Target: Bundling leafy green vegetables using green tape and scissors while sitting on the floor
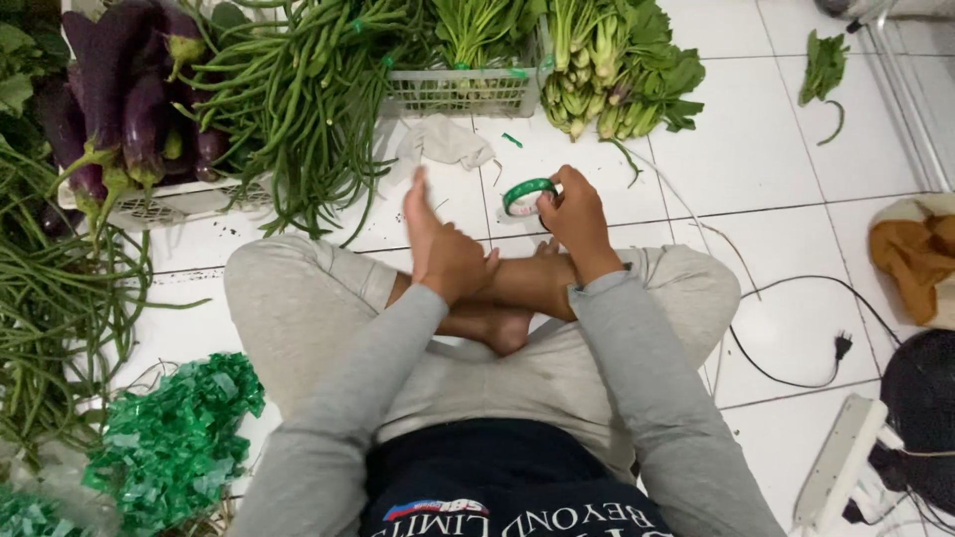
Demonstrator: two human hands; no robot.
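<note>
I sit cross-legged on a white tile floor, in grey sleeves and grey trousers. My right hand grips a small roll of green tape just above the floor in front of my shins. My left hand rests over my crossed ankles with its fingers stretched forward and holds nothing. It is about a hand's width left of the tape roll. A crumpled white cloth lies on the tiles just beyond both hands.
A white crate at the back left holds purple eggplants. Long green beans spill beside it and down the left. Leafy greens lie at the back. Green tape scraps sit front left; a cable and power strip right.
</note>
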